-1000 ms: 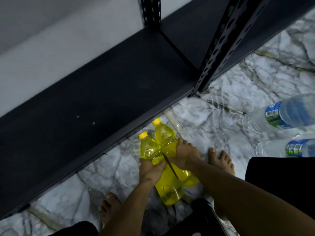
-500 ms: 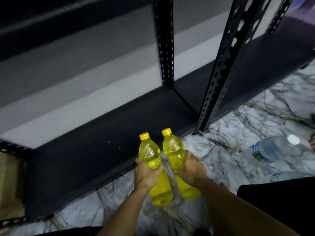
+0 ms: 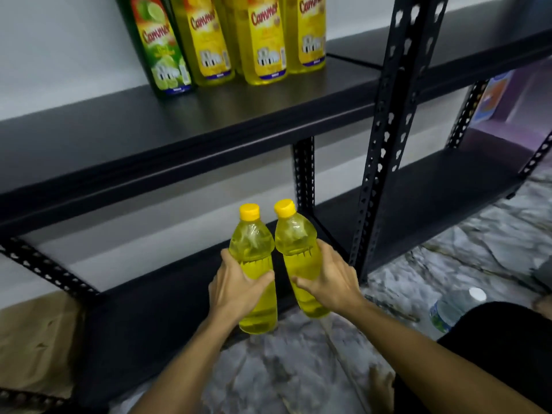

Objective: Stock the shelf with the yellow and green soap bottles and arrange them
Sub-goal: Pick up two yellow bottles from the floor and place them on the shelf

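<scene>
Head view: upper shelf [image 3: 239, 115] already carries one green bottle [image 3: 161, 46] and labelled yellow ones [image 3: 263, 40]. Below its front edge, left hand [image 3: 236, 291] and right hand [image 3: 331, 282] each wrap an unlabelled, yellow-capped bottle [image 3: 254, 249], [image 3: 295, 243], upright, side by side, not yet shelved.

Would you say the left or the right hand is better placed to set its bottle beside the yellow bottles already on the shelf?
Right, probably. The right hand holds its yellow-capped clear plastic bottle nearer the bare black shelf in front of the labelled yellow bottles; the left hand sits further left.
</scene>
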